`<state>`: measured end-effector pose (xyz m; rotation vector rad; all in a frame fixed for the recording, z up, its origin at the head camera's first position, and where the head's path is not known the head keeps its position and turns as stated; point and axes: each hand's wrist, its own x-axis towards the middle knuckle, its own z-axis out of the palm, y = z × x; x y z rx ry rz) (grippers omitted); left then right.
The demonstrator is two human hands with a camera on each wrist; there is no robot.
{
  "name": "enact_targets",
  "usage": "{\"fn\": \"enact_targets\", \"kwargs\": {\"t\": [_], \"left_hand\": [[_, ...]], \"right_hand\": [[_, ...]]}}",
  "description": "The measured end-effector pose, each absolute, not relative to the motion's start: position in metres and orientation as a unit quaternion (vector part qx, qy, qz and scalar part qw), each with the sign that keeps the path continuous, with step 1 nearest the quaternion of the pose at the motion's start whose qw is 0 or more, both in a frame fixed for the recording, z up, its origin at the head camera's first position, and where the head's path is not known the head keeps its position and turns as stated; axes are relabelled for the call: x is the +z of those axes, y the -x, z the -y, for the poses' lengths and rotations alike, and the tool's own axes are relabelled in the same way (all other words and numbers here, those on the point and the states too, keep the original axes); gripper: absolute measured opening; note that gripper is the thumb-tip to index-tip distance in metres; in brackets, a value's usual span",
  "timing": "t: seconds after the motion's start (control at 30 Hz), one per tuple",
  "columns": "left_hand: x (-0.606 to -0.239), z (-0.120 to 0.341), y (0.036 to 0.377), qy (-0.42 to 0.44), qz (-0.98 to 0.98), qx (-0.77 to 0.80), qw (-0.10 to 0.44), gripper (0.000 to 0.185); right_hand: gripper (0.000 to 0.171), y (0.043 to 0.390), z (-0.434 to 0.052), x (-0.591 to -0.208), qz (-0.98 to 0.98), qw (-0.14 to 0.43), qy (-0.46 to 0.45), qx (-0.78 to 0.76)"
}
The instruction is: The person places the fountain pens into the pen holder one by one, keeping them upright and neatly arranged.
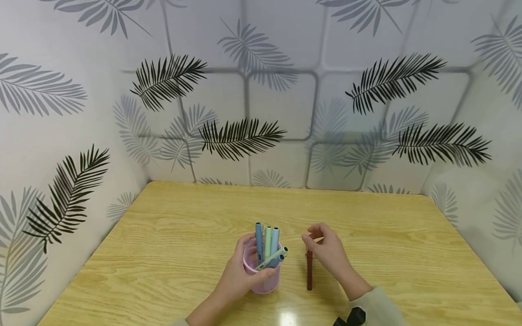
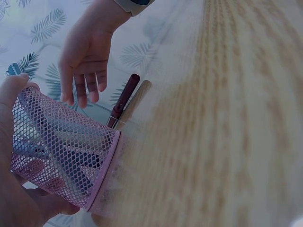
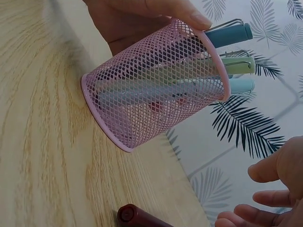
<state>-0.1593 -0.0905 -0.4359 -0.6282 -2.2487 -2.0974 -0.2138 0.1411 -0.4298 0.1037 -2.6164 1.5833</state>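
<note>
1. Leaf-print wall panels box in a light wooden table (image 1: 183, 235) on three sides.
2. Left hand (image 1: 238, 274) wraps around the pink mesh pen cup (image 1: 261, 283), thumb over the rim, fingers round the side; the cup stands on its base on the table near the front edge.
3. Cup holds pastel pens (image 1: 267, 242): a blue, a green and a pale blue one upright, plus at least one lying slanted across the rim. Exact count is unclear through the mesh.
4. Dark red pen (image 1: 309, 271) lies flat on the table just right of the cup, apart from it.
5. Right hand (image 1: 328, 253) hovers above the red pen's far end, fingers loosely curled, thumb and forefinger close together, holding nothing; wrist view shows a gap between fingers and pen.
6. Step judged: loading pens into the cup, red pen is the one left out.
7. Next move likely calls for pinching the red pen, tipping it upright and dropping it into a gap between the pens, while the left hand steadies the cup.
</note>
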Motion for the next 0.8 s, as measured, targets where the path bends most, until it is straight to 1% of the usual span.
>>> {"fn": "enact_targets", "kwargs": {"t": [0.17,0.4,0.6,0.8], "left_hand": [[-0.438,0.09,0.16,0.201,0.712,-0.672,0.0,0.079],[-0.464,0.09,0.173,0.193,0.719,-0.667,0.006,0.078],[-0.465,0.091,0.173,0.201,0.717,-0.668,0.006,0.077],[-0.466,0.092,0.174,0.187,0.725,-0.663,0.005,0.079]], "right_hand": [[0.032,0.214,-0.144,-0.432,0.873,0.035,-0.022,0.485],[0.033,0.216,-0.148,-0.436,0.895,0.037,-0.022,0.445],[0.036,0.217,-0.151,-0.436,0.909,0.021,-0.015,0.417],[0.037,0.217,-0.152,-0.44,0.911,0.006,-0.005,0.412]]}}
